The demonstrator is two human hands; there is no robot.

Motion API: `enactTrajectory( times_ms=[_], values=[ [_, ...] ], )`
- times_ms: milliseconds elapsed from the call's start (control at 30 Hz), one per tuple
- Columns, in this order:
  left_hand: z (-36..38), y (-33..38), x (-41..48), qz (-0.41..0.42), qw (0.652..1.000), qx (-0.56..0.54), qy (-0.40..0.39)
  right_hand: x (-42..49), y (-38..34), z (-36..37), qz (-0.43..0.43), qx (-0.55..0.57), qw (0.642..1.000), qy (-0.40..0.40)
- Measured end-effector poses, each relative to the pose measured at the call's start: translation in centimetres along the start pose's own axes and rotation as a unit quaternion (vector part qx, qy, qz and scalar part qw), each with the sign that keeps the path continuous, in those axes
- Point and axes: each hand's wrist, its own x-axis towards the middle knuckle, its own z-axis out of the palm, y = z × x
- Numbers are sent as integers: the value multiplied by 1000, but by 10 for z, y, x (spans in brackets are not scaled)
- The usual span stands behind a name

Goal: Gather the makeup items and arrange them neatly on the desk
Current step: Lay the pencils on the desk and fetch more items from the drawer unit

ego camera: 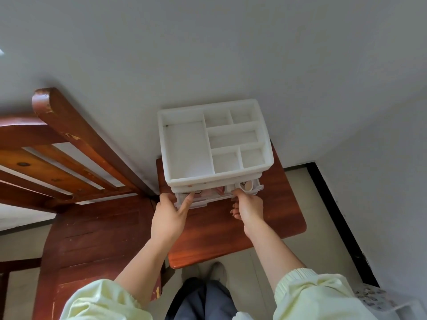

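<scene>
**Two hands on the clear drawer**

The fingers (pixel 189 197) of the left hand (pixel 169 215) are bent round the left end of the drawer (pixel 205 201) and hold it. The thumb lies on its front, and the other fingers reach round its side. The right hand (pixel 250 210) pinches the drawer's right part. Its thumb sits on the top edge and its other fingers are curled up below the front.

The drawer is clear and sticks out a little from the bottom of the box (pixel 187 148). Through it you can see the makeup (pixel 217 191). There are pink bits in the middle and a round tan one (pixel 247 186) at the right end. It is too blurry to tell just what each bit is.

The box is white and its open top is cut into one big part and five small parts. It stands on the bench (pixel 282 204), at the back, close to the grey wall (pixel 208 54). The bench is small and made of red-brown wood.

A dark wooden chair (pixel 92 229) stands just left of the bench. Both arms come out of pale yellow sleeves (pixel 307 294). Down low are grey trousers (pixel 203 301) and the floor (pixel 323 227).
</scene>
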Motion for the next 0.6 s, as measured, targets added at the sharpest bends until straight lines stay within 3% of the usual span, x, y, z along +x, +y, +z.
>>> enactTrajectory(
  times_ms=[200, 600],
  values=[
    [8, -2, -12, -93, 971, -221, -23, -10, 4, -1, 35, -24, 999, -9],
    [12, -16, -43, -157, 960, -230, -29, -39, 36, -24, 49, -66, 996, -36]
  ],
)
